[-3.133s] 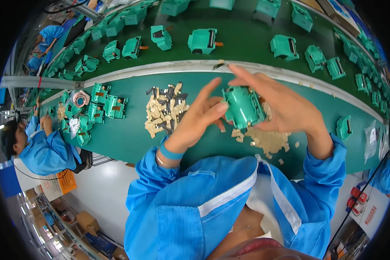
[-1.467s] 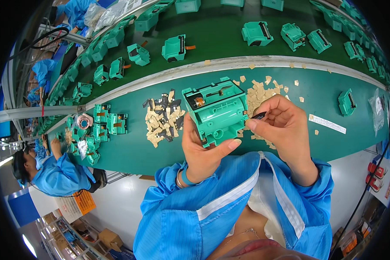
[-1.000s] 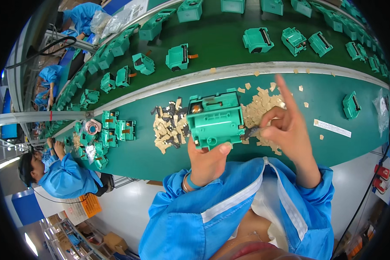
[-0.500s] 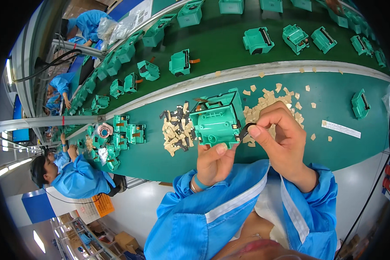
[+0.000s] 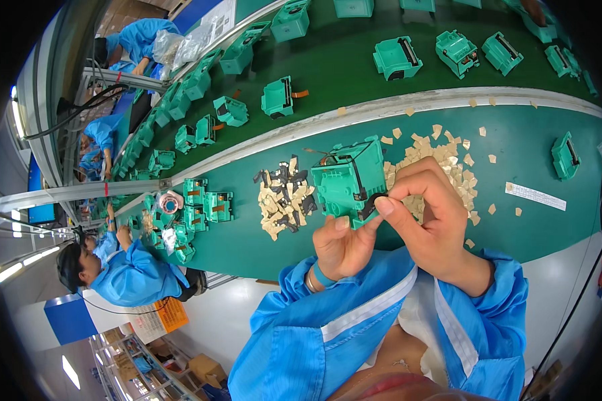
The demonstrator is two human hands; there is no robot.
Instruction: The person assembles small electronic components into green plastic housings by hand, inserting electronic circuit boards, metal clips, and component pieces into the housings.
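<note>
My left hand (image 5: 344, 248) grips a green plastic housing (image 5: 338, 186) from below, the thumb on its near face. The housing is tilted, and a dark strip or cable crosses its upper side. At its lower right corner a black strip (image 5: 366, 206) lies close against the side. The thumb and forefinger of my right hand (image 5: 431, 217) pinch the end of that strip; the fingertips partly hide it. Beside the housing on the left is a pile of black pieces and beige paper scraps (image 5: 284, 199). Behind my right hand spreads a heap of beige scraps (image 5: 441, 164).
Several green housings (image 5: 398, 59) stand on the dark green belt (image 5: 341, 77) beyond a pale rail (image 5: 448, 98). More housings are stacked (image 5: 207, 206) at left, near a seated co-worker (image 5: 130, 267). A white printed strip (image 5: 535, 196) and a single housing (image 5: 566, 157) lie at right.
The housing has turned in my left hand, its hollow side no longer facing up. The black strip, earlier held out from the corner, now lies closer against the housing.
</note>
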